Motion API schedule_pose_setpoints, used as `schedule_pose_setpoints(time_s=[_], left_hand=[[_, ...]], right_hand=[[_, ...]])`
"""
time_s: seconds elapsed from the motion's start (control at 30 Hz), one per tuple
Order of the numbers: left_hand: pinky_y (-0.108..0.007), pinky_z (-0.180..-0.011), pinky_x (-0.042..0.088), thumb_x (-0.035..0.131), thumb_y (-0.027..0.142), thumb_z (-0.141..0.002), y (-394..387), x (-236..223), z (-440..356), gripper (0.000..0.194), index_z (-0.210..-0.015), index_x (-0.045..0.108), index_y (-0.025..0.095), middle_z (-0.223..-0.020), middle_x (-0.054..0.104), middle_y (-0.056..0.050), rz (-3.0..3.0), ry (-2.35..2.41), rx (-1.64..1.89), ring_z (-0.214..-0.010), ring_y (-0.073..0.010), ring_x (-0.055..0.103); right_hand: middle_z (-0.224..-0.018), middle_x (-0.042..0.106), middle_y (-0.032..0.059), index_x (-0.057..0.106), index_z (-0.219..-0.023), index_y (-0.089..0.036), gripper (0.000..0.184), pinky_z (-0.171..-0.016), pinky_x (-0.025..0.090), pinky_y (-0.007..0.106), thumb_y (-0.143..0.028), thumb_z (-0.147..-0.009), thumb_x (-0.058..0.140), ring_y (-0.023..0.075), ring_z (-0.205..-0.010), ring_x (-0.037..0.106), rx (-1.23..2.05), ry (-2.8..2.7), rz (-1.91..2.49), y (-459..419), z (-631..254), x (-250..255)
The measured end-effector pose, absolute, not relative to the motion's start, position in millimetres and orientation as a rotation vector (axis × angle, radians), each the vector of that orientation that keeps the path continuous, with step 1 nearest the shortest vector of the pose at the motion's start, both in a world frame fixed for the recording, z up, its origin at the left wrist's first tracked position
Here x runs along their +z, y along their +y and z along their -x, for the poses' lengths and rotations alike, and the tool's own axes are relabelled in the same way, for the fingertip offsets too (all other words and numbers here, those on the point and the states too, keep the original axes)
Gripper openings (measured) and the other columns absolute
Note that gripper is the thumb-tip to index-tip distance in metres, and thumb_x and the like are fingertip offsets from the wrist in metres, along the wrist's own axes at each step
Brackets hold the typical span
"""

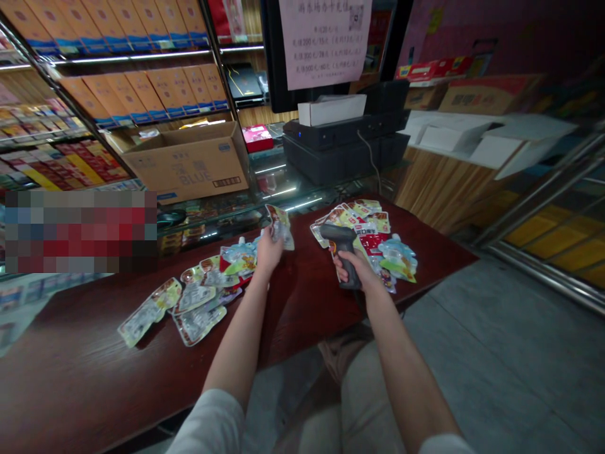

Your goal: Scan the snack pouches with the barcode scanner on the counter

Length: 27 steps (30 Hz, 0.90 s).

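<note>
My left hand is closed on a small snack pouch, held up above the dark red wooden table. My right hand grips a dark handheld barcode scanner, its head pointing left toward the pouch. To the left of my left hand lies a spread of several pouches. Behind and right of the scanner lies a second pile of pouches.
A cardboard box sits on a glass counter behind the table. A black printer or register stands further back under a paper notice. Shelves of boxed goods fill the left. White boxes lie at right; grey floor lies below.
</note>
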<state>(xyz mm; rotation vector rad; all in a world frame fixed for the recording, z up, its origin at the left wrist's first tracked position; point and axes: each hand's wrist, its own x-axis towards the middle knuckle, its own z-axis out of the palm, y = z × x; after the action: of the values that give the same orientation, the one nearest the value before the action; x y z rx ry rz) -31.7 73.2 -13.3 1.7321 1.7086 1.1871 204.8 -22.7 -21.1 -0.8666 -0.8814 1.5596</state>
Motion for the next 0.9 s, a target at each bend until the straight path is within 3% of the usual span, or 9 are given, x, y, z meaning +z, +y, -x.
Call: schedule_pose_setpoints(time_s=[0.13,0.23,0.33,0.43,0.53,0.63,0.8,0.9], left_hand=[[-0.04,-0.095,0.05,0.052,0.022,-0.085,56.5,7.5,61.5,0.049,-0.133,0.054,0.013,-0.121,0.07,-0.017,-1.834,1.989,0.947,-0.112,-0.03,0.066],[-0.049,-0.094,0.049,0.051,0.023,-0.085,36.8,12.6,86.5,0.054,-0.138,0.051,0.009,-0.116,0.07,-0.024,-1.898,2.255,0.659,-0.111,-0.0373,0.066],[-0.057,-0.1,0.043,0.053,0.021,-0.083,20.1,10.8,98.7,0.061,-0.142,0.047,0.005,-0.138,0.054,-0.032,-2.024,2.487,0.66,-0.129,-0.0439,0.053],[-0.053,-0.111,0.037,0.05,0.022,-0.087,14.3,6.2,94.0,0.061,-0.146,0.045,0.009,-0.154,0.04,-0.025,-2.352,2.259,0.703,-0.143,-0.0371,0.039],[-0.052,-0.116,0.031,0.044,0.033,-0.096,15.5,-0.8,82.8,0.052,-0.144,0.05,0.016,-0.153,0.047,-0.018,-2.547,1.951,0.465,-0.144,-0.0326,0.039],[-0.057,-0.114,0.031,0.045,0.042,-0.096,15.0,-8.9,78.1,0.048,-0.133,0.061,0.016,-0.149,0.051,-0.02,-2.481,2.023,0.294,-0.142,-0.0383,0.041],[-0.068,-0.11,0.027,0.057,0.045,-0.09,14.0,-12.6,75.9,0.041,-0.107,0.071,0.011,-0.127,0.064,-0.028,-2.368,2.25,0.471,-0.132,-0.0478,0.047],[-0.07,-0.113,0.017,0.062,0.042,-0.087,24.1,-8.5,55.3,0.038,-0.106,0.07,0.01,-0.126,0.063,-0.028,-2.411,2.181,0.611,-0.135,-0.0489,0.044]], right_hand=[[-0.057,0.052,-0.0073,0.053,-0.091,-0.019,0.036,-0.034,0.032,0.02,-0.039,-0.069,0.075,0.006,-0.037,0.04,1.569,-0.881,0.855,-22.7,-205.0,-20.1],[-0.057,0.053,-0.0072,0.053,-0.091,-0.019,0.037,-0.034,0.033,0.02,-0.039,-0.069,0.075,0.0059,-0.037,0.04,1.57,-0.874,0.847,-22.6,-205.0,-20.0],[-0.057,0.053,-0.0071,0.053,-0.091,-0.019,0.037,-0.034,0.032,0.02,-0.039,-0.069,0.075,0.0061,-0.037,0.041,1.56,-0.879,0.85,-22.5,-204.7,-20.3],[-0.057,0.052,-0.0074,0.053,-0.091,-0.019,0.036,-0.034,0.032,0.019,-0.039,-0.07,0.075,0.006,-0.037,0.04,1.562,-0.877,0.836,-22.2,-204.9,-21.3],[-0.058,0.052,-0.0074,0.053,-0.091,-0.019,0.035,-0.034,0.032,0.019,-0.039,-0.071,0.074,0.0053,-0.038,0.039,1.569,-0.838,0.806,-20.3,-207.1,-23.4],[-0.058,0.049,-0.008,0.052,-0.088,-0.02,0.035,-0.033,0.03,0.018,-0.04,-0.069,0.074,0.0045,-0.037,0.035,1.579,-0.76,0.763,-16.5,-211.5,-25.8],[-0.059,0.047,-0.0082,0.054,-0.092,-0.021,0.04,-0.034,0.029,0.018,-0.041,-0.066,0.076,0.0045,-0.039,0.034,1.527,-0.654,0.713,-11.6,-217.4,-28.7],[-0.059,0.048,-0.0081,0.055,-0.093,-0.021,0.041,-0.034,0.032,0.019,-0.041,-0.066,0.077,0.0053,-0.04,0.036,1.47,-0.63,0.729,-10.5,-217.6,-30.3]])
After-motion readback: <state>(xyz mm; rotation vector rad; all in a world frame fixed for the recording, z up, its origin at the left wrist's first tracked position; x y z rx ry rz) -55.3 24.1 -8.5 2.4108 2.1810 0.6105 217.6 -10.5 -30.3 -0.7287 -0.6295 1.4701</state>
